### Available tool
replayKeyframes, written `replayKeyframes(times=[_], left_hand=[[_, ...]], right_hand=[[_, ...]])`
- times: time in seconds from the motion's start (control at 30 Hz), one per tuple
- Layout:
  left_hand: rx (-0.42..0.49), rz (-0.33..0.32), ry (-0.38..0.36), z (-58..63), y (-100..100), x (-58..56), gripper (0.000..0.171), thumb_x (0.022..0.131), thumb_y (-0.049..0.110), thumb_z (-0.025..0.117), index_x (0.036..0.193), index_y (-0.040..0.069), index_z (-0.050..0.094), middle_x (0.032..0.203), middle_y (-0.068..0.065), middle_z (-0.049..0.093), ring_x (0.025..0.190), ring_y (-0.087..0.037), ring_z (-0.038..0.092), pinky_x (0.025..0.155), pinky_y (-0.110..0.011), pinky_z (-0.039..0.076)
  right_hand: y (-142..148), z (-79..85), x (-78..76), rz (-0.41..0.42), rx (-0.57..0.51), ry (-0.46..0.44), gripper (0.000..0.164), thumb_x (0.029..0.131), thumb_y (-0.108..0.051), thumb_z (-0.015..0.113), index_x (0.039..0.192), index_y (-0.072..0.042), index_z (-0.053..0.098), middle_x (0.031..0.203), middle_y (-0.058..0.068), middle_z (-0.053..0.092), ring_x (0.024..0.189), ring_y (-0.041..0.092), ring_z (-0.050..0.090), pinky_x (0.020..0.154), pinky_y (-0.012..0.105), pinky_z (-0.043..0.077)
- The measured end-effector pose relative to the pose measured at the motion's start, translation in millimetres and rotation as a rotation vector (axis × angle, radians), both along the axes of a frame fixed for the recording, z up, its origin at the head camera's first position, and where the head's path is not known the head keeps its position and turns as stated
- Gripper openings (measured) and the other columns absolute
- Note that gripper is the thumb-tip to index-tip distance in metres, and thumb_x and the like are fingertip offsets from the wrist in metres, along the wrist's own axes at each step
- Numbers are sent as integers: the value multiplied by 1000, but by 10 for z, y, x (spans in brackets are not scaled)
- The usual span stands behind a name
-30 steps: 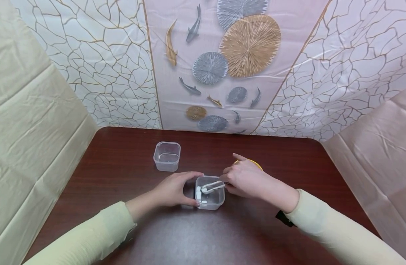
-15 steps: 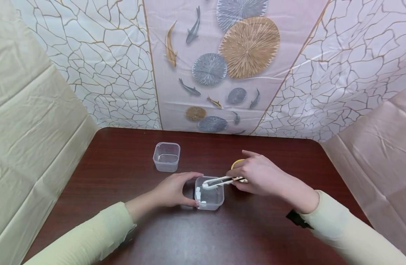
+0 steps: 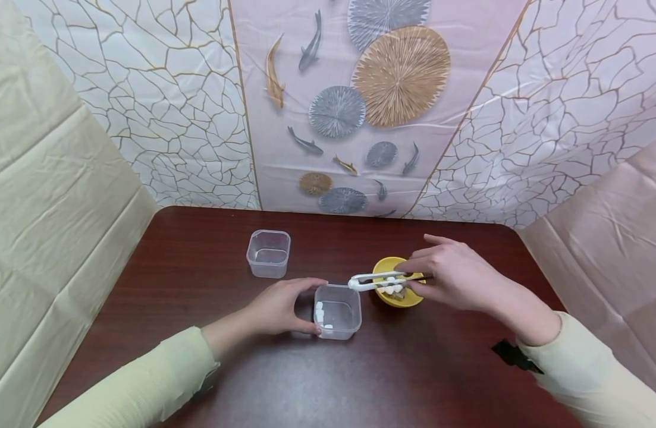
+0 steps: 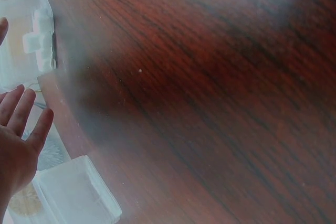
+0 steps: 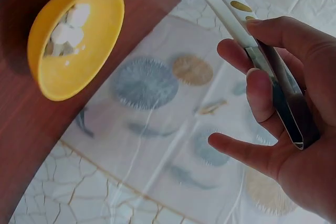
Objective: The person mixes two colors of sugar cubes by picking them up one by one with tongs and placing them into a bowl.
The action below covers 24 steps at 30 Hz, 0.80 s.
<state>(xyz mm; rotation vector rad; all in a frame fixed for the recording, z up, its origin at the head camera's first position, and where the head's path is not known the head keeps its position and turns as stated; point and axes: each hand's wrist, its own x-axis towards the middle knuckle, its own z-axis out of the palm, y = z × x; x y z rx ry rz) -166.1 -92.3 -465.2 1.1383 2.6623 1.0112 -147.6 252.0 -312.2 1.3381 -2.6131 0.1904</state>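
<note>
My left hand (image 3: 276, 306) grips the left side of a clear square container (image 3: 354, 324), thumb and forefinger at two corners. Several small white blocks (image 3: 319, 312) lie along its left wall. In the left wrist view, the same container (image 4: 13, 66) is beside my fingers (image 4: 39, 129). My right hand (image 3: 453, 276) holds a pair of tongs (image 5: 270, 59) with white arms and a metal handle end. The white tips are near the container's back right corner; whether they hold a piece is unclear. Partly under the tongs, a yellow bowl (image 3: 399, 302) contains more white pieces (image 5: 68, 32).
A second clear container (image 3: 269, 267) stands farther back on the left, with nothing visible inside. The dark wooden table (image 3: 328, 380) ends against a patterned curtain (image 3: 199, 119) at the back. Light cloth (image 3: 55, 208) hangs along both sides.
My right hand has moved right and slightly back, lifting the tongs out of the clear container toward the yellow bowl, which is now more exposed. The left hand stays in place.
</note>
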Motion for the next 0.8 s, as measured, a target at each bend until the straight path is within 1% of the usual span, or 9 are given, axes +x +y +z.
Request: replayKeyframes(times=[0.13, 0.27, 0.43, 0.57, 0.63, 0.67, 0.73, 0.8], left_hand=[[-4, 1, -1, -8, 3, 1, 86, 75, 40, 97, 149, 15, 61, 143, 0, 69, 132, -20, 65, 110, -43, 52], [-5, 0, -4, -5, 3, 7, 86, 75, 41, 97, 149, 15, 61, 144, 0, 69, 132, -20, 65, 110, -43, 52], [-3, 1, -1, 10, -4, 9, 87, 74, 41, 98, 149, 15, 61, 143, -1, 69, 132, -21, 65, 110, -44, 52], [-8, 5, -5, 18, -9, 8, 87, 74, 41, 98, 149, 15, 61, 143, -1, 69, 132, -21, 65, 110, -44, 52], [-9, 6, -10, 21, -8, 7, 87, 74, 41, 98, 149, 15, 61, 143, 0, 69, 132, -21, 65, 110, -43, 52], [-9, 6, -12, 20, -7, 6, 87, 74, 41, 98, 149, 15, 61, 143, 0, 69, 132, -21, 65, 110, -43, 52], [-11, 5, -13, 17, -5, 4, 87, 75, 41, 97, 149, 16, 61, 143, 0, 69, 132, -20, 65, 111, -43, 52], [-11, 3, -13, 12, -2, 0, 87, 75, 41, 97, 150, 16, 60, 144, 0, 69, 132, -20, 65, 111, -43, 52]], right_hand=[[149, 17, 16, -37, -17, 12, 29, 80, -7, 86, 107, -18, 83, 95, -13, 78, 92, 8, 74, 102, 70, 51], [299, 26, 25, -90, -11, 2, 28, 82, -8, 85, 107, -21, 83, 97, -13, 78, 93, 7, 75, 103, 69, 50], [454, 8, 5, -165, 33, -28, 24, 85, -12, 84, 106, -23, 83, 96, -15, 77, 93, 11, 75, 102, 68, 51], [527, -37, -22, -211, 73, -58, 21, 85, -13, 84, 104, -22, 84, 95, -13, 78, 91, 15, 76, 99, 66, 53], [548, -62, -30, -228, 83, -73, 20, 85, -13, 84, 103, -22, 84, 94, -13, 78, 87, 14, 75, 94, 59, 57], [560, -77, -34, -235, 89, -77, 20, 84, -14, 84, 102, -23, 84, 93, -14, 77, 86, 14, 74, 89, 54, 59], [583, -111, -44, -249, 103, -87, 20, 84, -15, 84, 101, -25, 84, 92, -17, 76, 82, 11, 70, 80, 46, 58], [601, -142, -47, -259, 117, -104, 20, 84, -16, 84, 101, -26, 85, 90, -19, 74, 80, 9, 67, 72, 41, 54]])
